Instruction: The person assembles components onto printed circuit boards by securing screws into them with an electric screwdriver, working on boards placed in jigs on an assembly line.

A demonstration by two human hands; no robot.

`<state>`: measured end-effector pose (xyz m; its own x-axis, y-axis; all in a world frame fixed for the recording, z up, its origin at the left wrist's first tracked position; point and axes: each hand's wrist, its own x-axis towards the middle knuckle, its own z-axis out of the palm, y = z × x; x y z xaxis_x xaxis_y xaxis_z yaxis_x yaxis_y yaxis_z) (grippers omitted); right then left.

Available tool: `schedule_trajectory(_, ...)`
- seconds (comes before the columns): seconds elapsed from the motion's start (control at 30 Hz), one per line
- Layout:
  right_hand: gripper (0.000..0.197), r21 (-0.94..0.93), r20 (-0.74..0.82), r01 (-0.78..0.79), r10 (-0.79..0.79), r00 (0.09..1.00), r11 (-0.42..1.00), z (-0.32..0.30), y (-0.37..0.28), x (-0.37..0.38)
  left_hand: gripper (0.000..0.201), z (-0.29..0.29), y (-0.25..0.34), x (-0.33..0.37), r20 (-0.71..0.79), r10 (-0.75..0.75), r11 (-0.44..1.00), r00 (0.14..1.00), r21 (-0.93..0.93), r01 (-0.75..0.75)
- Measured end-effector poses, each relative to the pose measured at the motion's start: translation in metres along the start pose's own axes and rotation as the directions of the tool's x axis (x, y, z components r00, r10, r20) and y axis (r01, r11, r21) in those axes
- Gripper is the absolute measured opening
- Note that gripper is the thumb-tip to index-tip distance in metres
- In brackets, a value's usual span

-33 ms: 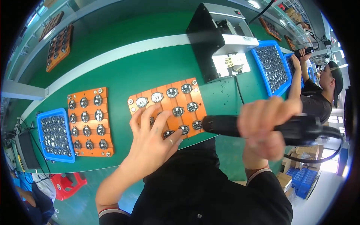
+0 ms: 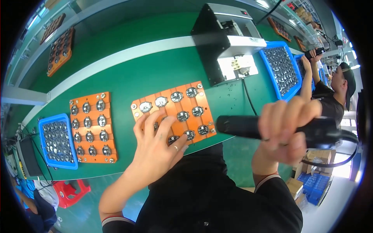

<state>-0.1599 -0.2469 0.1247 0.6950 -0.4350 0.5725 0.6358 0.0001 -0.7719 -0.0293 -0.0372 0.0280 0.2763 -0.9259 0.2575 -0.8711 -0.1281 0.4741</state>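
My left hand [image 2: 156, 145] lies over the near left part of an orange fixture plate [image 2: 187, 105], fingers spread and resting on it. Rows of round dark parts with small circuit boards [image 2: 176, 96] sit in the plate; my fingers partly hide several of them. To the right, my right hand [image 2: 283, 132] is wrapped round a black corded electric screwdriver [image 2: 241, 127]. The tool lies nearly level, its front end pointing left, just off the plate's right edge. Motion blurs this hand a little.
Left of the plate lies a second filled orange plate [image 2: 95, 129], beside a blue tray [image 2: 72, 143] of round parts. A black-and-silver machine [image 2: 244, 43] stands behind, with tiny screws [image 2: 232, 97] scattered near it. Another blue tray [image 2: 270, 73] and a co-worker [image 2: 329, 106] are at right.
My right hand and the screwdriver have shifted to the right, so the tool's front end has come away from the plate's edge. My left hand stays on the plate.
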Motion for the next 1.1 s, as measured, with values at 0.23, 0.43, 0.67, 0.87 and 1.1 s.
schedule_trajectory(0.23, 0.018, -0.276, -0.087, 0.250, -0.283, 0.955, 0.928, -0.083, -0.017, 0.039, 0.026, -0.002, 0.015, 0.007, 0.062, -0.020, 0.999, 0.998, 0.043, 0.017)
schedule_trajectory(0.43, 0.025, -0.269, -0.233, 0.263, -0.327, 0.916, 0.927, -0.094, -0.002, 0.052, 0.024, -0.001, 0.019, 0.013, 0.092, -0.048, 0.993, 0.995, 0.114, 0.037)
schedule_trajectory(0.67, 0.019, -0.427, -0.107, 0.217, -0.287, 0.952, 0.878, -0.100, 0.004, 0.053, 0.023, 0.000, 0.021, 0.015, 0.096, -0.053, 0.991, 0.994, 0.128, 0.041)
schedule_trajectory(0.87, 0.021, -0.436, -0.074, 0.214, -0.272, 0.960, 0.874, -0.101, 0.006, 0.054, 0.023, 0.000, 0.021, 0.015, 0.084, -0.049, 0.992, 0.995, 0.119, 0.039)
schedule_trajectory(1.1, 0.015, -0.503, -0.269, -0.119, -0.025, 0.963, 0.856, -0.079, -0.009, 0.070, 0.023, -0.001, 0.020, 0.013, 0.080, -0.057, 0.994, 0.995, 0.103, 0.049)
